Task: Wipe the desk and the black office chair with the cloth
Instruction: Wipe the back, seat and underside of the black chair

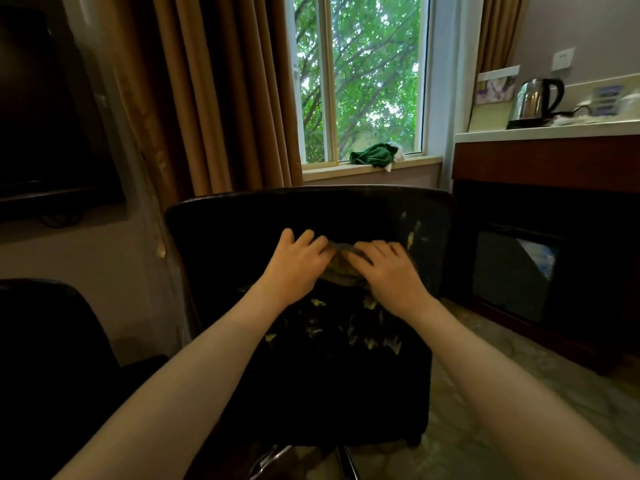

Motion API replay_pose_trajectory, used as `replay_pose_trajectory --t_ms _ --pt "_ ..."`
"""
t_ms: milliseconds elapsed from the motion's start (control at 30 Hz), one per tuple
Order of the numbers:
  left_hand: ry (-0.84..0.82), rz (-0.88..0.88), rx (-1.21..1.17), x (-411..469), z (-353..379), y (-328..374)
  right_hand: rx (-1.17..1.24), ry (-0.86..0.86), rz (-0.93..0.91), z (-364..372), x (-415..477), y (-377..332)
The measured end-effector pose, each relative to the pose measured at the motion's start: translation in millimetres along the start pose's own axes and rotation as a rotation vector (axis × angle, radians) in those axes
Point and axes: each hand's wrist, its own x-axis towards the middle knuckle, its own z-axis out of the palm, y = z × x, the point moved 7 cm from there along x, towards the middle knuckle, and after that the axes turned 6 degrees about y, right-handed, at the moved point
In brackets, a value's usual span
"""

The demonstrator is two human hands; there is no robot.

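Observation:
The black office chair (242, 220) stands right in front of me, its leather worn and flaking on the seat and backrest. A brownish cloth (341, 268) lies bunched where the seat meets the backrest. My left hand (294, 263) and my right hand (388, 271) both lie on the cloth with fingers spread fairly flat, pressing it against the chair. Most of the cloth is hidden under my hands. The desk (540, 133) with a pale top stands at the right.
A green cloth (372, 155) sits on the windowsill behind the chair. A steel kettle (535, 102) and a card stand on the desk. Brown curtains (214, 98) hang left of the window. A second dark chair (45, 334) is at my lower left.

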Motion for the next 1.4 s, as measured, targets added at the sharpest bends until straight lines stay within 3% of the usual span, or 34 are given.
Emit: replay_pose_trajectory --t_ms 133,267,400,533,667,767,867,1067,1200,1400 --pt "0.355 -0.005 0.07 20.8 -54.8 -12.0 -0.144 0.212 0.035 -38.3 25.3 32.0" --pt "0.415 -0.013 0.123 42.9 -74.3 -14.1 -0.227 0.299 0.042 -52.4 37.8 58.1" --pt "0.402 -0.035 0.156 47.6 -57.4 -7.4 -0.179 0.269 0.087 -34.7 25.8 60.8" --pt "0.298 0.02 0.145 39.5 -26.8 14.1 -0.04 0.147 0.148 -6.2 -10.3 54.1" --pt "0.082 0.09 0.141 22.4 8.9 54.4 0.087 -0.157 0.146 30.8 -58.4 33.4" --pt "-0.123 0.097 0.125 21.8 34.9 74.2 0.121 -0.273 0.106 30.9 -63.2 31.7" --pt "-0.027 0.112 0.096 33.5 9.9 71.0 0.102 -0.251 0.088 11.0 -55.6 48.5" --pt "0.388 0.114 0.151 70.3 -65.1 54.0 -0.028 0.043 0.212 -53.1 -29.2 98.1" --pt "0.48 0.136 0.185 98.5 -90.2 60.7 -0.103 0.101 0.375 -67.9 -23.0 131.2" --pt "0.472 0.208 0.13 105.0 -52.7 85.0 -0.039 -0.007 0.516 -19.4 -50.9 126.7"
